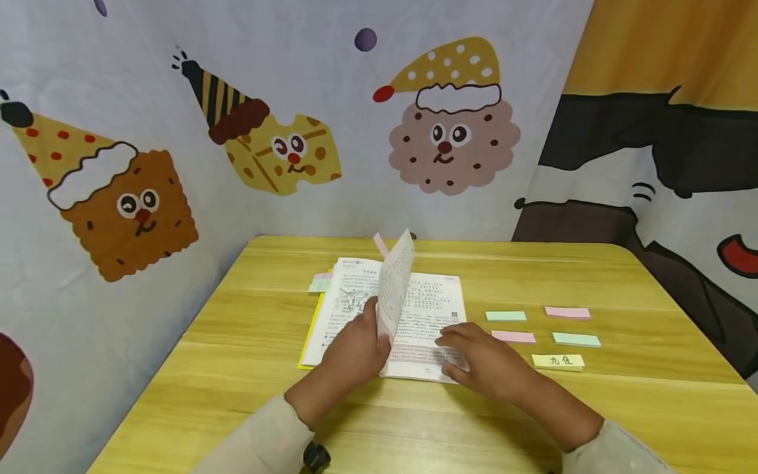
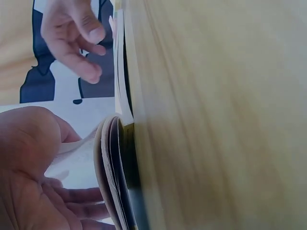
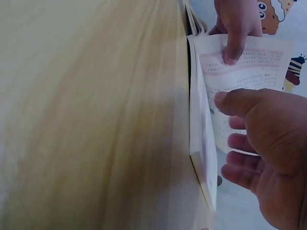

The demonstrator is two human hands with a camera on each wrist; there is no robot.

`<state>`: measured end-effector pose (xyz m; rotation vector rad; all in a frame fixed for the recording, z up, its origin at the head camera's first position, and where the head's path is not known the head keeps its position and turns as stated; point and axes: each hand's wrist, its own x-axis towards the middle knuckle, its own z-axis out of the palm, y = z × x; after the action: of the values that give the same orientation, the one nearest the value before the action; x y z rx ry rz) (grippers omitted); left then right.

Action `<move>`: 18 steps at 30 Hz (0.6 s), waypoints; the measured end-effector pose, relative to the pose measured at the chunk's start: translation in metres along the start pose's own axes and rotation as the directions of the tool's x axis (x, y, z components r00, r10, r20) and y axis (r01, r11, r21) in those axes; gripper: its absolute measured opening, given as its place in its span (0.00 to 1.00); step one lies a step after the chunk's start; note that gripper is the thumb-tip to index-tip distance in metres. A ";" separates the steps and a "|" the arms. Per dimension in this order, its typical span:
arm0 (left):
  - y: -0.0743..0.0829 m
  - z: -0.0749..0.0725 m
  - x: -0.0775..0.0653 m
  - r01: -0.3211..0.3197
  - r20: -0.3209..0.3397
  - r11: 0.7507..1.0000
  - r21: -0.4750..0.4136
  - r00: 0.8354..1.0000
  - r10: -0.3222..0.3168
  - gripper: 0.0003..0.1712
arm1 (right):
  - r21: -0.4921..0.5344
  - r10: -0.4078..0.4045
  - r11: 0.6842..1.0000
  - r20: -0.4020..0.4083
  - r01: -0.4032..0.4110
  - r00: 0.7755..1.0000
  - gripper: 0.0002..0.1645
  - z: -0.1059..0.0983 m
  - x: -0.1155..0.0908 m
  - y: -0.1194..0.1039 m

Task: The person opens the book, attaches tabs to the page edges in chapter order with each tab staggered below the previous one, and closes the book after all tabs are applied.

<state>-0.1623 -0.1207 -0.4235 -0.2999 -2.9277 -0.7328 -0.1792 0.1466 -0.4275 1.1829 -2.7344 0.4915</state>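
Note:
An open book (image 1: 429,289) with printed text and a drawing lies on the table. One of its pages (image 1: 395,286) stands up near the spine. My left hand (image 1: 356,343) pinches this raised page low down, its thumb (image 3: 232,55) on the printed side in the right wrist view. The other left fingers (image 2: 86,211) lie against the book in the left wrist view. Over the lower right page is my right hand (image 1: 488,361), fingers loosely bent and holding nothing. Whether its fingertips touch the paper I cannot tell. A pink tab (image 1: 380,245) sticks up behind the raised page.
Right of the book lie green strips (image 1: 505,316), pink strips (image 1: 567,313) and a yellow strip (image 1: 558,361) with handwriting. Pink and green tabs (image 1: 320,283) jut from the book's left edge. A dark object (image 1: 316,455) sits near my left sleeve.

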 end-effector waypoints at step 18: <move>-0.002 -0.003 -0.005 0.093 -0.149 0.963 0.255 0.987 -0.056 0.62 | 0.048 0.010 0.999 0.143 -0.018 0.990 0.23 0.005 -0.002 0.007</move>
<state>-0.1579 -0.1245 -0.4226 -0.1081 -2.8666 -0.3513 -0.1831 0.1506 -0.4339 1.2578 -2.8678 0.4972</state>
